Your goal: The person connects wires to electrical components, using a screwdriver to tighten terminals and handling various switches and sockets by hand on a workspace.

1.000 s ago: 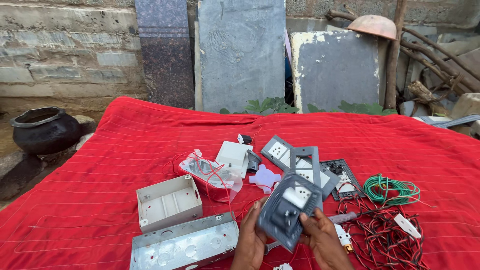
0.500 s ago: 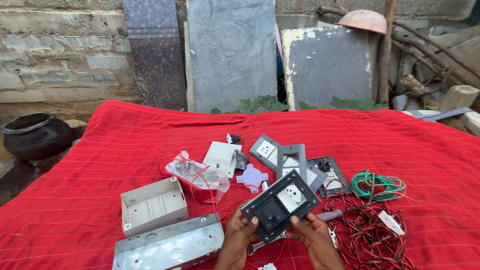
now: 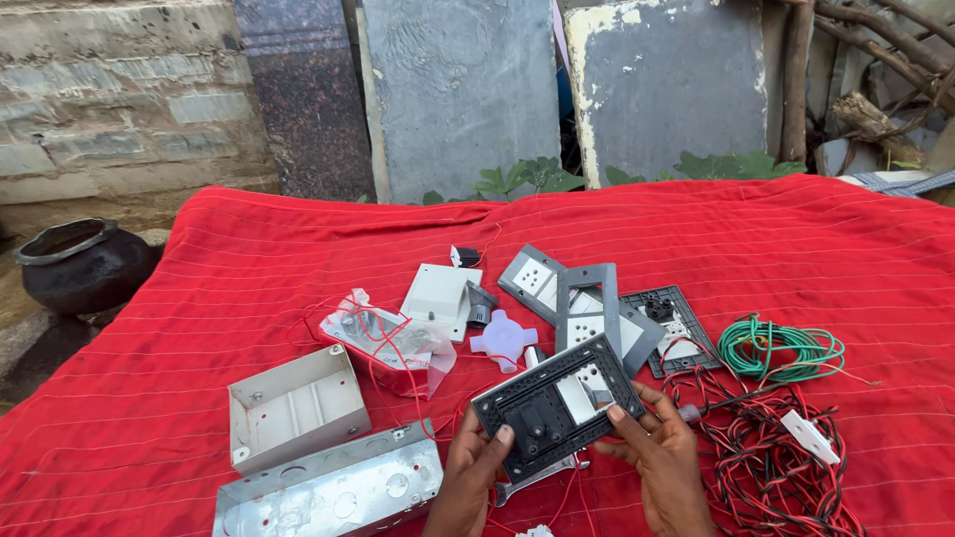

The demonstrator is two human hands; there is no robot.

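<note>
Both my hands hold a black switch plate (image 3: 555,403) with a white socket module, its back turned up, low over the red cloth (image 3: 249,249). My left hand (image 3: 470,477) grips its lower left edge with the thumb on top. My right hand (image 3: 659,459) grips its right edge. Under the plate a metal tool (image 3: 532,477) and red wire lie on the cloth. Just beyond it lie several grey switch plates (image 3: 587,298), a white cross-shaped fitting (image 3: 503,338) and a white cover (image 3: 439,289).
A white plastic box (image 3: 293,406) and a long metal box (image 3: 333,487) sit to the left. A clear bag of parts (image 3: 383,338) lies behind them. Coiled green wire (image 3: 781,348) and tangled red-black wire (image 3: 786,467) lie right. A black pot (image 3: 80,264) stands off the cloth, stone slabs (image 3: 458,89) behind.
The plate has been turned flatter and lowered a little in my hands. The view has shifted, so everything sits slightly further left and lower.
</note>
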